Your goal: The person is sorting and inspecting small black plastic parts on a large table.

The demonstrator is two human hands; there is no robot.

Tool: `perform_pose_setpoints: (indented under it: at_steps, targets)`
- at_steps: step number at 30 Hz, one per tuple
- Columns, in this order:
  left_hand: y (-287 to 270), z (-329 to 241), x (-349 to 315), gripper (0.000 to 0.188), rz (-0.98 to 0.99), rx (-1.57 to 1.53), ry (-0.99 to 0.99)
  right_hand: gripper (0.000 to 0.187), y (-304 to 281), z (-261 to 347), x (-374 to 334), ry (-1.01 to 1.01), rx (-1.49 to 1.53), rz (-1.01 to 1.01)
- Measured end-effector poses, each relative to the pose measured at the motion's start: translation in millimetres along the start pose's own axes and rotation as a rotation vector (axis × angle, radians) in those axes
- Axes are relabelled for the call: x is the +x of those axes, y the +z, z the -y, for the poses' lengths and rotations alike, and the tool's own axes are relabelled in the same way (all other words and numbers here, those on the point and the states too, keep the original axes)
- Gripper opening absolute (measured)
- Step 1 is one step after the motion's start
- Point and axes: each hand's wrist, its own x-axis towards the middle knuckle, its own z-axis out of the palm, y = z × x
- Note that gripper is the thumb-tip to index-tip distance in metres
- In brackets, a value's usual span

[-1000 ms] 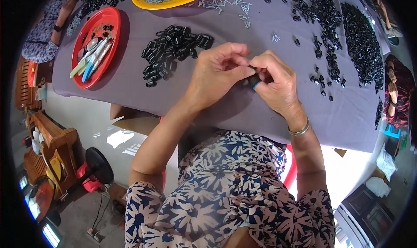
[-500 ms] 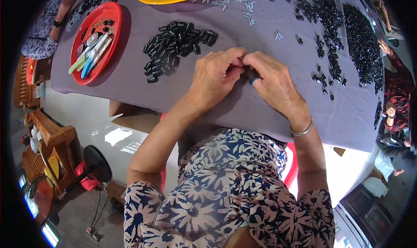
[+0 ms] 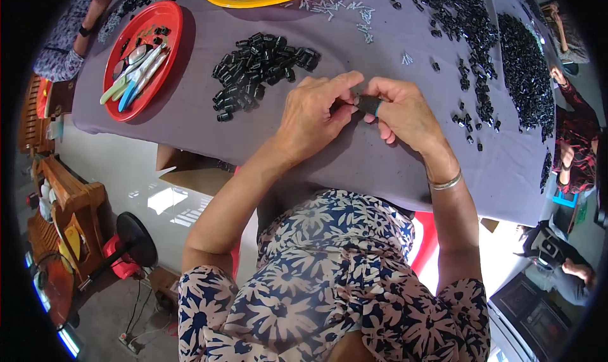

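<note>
My left hand [image 3: 313, 115] and my right hand [image 3: 408, 115] meet over the near part of the table, fingertips almost touching. The left thumb and forefinger pinch something too small to make out. A dark sleeve with a blue edge [image 3: 368, 105] covers my right thumb, which presses toward the left fingertips. The right fingers are bent, and whatever they grip is hidden. Beyond my left hand lies a heap of small black cylindrical parts [image 3: 256, 70]. Loose small screws [image 3: 365, 29] are scattered farther back, past the hands.
A red oval tray [image 3: 174, 29] at the left holds knives [image 3: 136, 83] and some black parts. Behind stands a yellow tray [image 3: 272, 1] of screws. Large piles of black parts [image 3: 522, 70] spread along the right. Other people's arms [image 3: 95, 10] reach in at the far left and right.
My right hand has turned and opened slightly away from the left, so the covered thumb and lower fingers now show. The left hand has stayed nearly in place.
</note>
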Motion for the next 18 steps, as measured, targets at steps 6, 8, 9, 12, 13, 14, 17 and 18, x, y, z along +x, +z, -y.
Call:
perform_pose_setpoints:
  at_steps: [6,8,9,12,13,14,17,18]
  targets:
    - [2,-2,-1,0.057,-0.008,-0.052,-0.044,0.009,-5,-1,8,0.063,-0.041,0.107]
    - [2,-2,0,0.058,-0.004,-0.086,-0.088,0.01,-4,2,9,0.063,-0.031,0.114]
    - [3,0,1,0.058,-0.015,-0.103,-0.063,0.011,-4,4,9,0.062,-0.019,0.125]
    - [1,-3,2,0.059,0.015,-0.16,-0.116,0.014,-5,4,11,0.089,-0.08,0.137]
    - [-1,-5,3,0.06,0.056,-0.197,-0.191,0.014,-5,5,11,0.096,-0.079,0.138]
    - [-3,-6,4,0.06,0.058,-0.199,-0.199,0.015,-5,8,12,0.115,-0.089,0.131]
    - [-5,-8,7,0.059,0.101,-0.216,-0.244,0.013,-5,12,12,0.162,-0.088,0.147]
    - [-4,-7,7,0.056,0.067,-0.225,-0.207,0.011,-5,13,12,0.181,-0.08,0.167]
